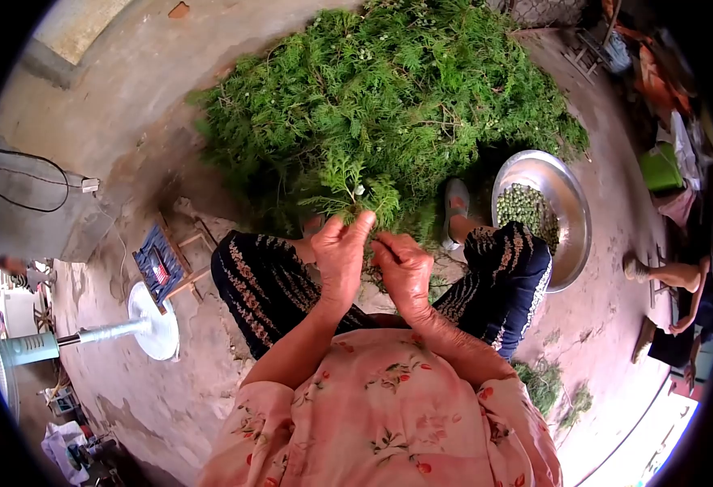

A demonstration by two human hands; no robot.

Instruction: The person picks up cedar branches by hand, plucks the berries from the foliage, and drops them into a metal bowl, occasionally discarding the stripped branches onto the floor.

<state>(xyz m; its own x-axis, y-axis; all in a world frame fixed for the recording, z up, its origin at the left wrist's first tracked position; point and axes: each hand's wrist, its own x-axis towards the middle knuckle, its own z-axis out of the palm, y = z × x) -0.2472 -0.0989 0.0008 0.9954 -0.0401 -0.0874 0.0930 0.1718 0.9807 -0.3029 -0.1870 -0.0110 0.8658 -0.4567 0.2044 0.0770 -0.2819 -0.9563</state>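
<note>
In the head view, my left hand (342, 253) pinches the stem of a green evergreen sprig (342, 175) between thumb and fingers. A pale spot, perhaps a small cone, shows on the sprig. Close beside it, my right hand (406, 266) is closed with thumb and fingertips together; what it holds, if anything, is too small to make out. Just beyond both hands lies a large heap of cut evergreen branches (389, 89). To the right of my knee stands a metal basin (574, 231), partly filled with small round green cones (527, 209).
At left are a small wooden chair (179, 260) with a dark blue seat and a standing fan (155, 325). Loose greenery (541, 385) lies on the floor at lower right. Another person's leg (671, 274) and hand show at the right edge.
</note>
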